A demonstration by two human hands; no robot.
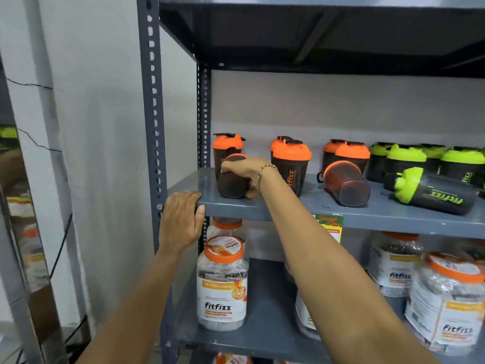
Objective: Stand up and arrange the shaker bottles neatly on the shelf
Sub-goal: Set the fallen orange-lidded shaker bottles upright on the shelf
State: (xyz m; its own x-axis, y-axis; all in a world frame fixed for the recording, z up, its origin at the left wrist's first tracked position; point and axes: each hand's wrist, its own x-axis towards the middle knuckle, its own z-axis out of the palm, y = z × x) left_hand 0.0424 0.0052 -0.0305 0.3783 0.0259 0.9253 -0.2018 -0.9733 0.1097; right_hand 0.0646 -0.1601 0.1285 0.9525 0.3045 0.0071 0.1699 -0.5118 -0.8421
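On the grey metal shelf [262, 206] my right hand [246, 170] grips a dark orange-lidded shaker bottle [232, 185] that lies on its side near the left end. My left hand [181, 219] clasps the shelf's front left corner. An upright orange-lidded shaker [227, 151] stands just behind the gripped one. More orange-lidded shakers [291, 166] stand upright in the middle. Another orange shaker [346, 183] lies on its side, base toward me. A green-lidded shaker [433, 194] lies tipped over at the right, in front of several upright green-lidded ones [406, 164].
The slotted upright post [153, 114] frames the shelf's left side. On the shelf below stand clear Fitfizz jars [222, 282] with orange lids, more at the right [446, 306]. A higher shelf board [315, 32] hangs overhead. A white wall lies to the left.
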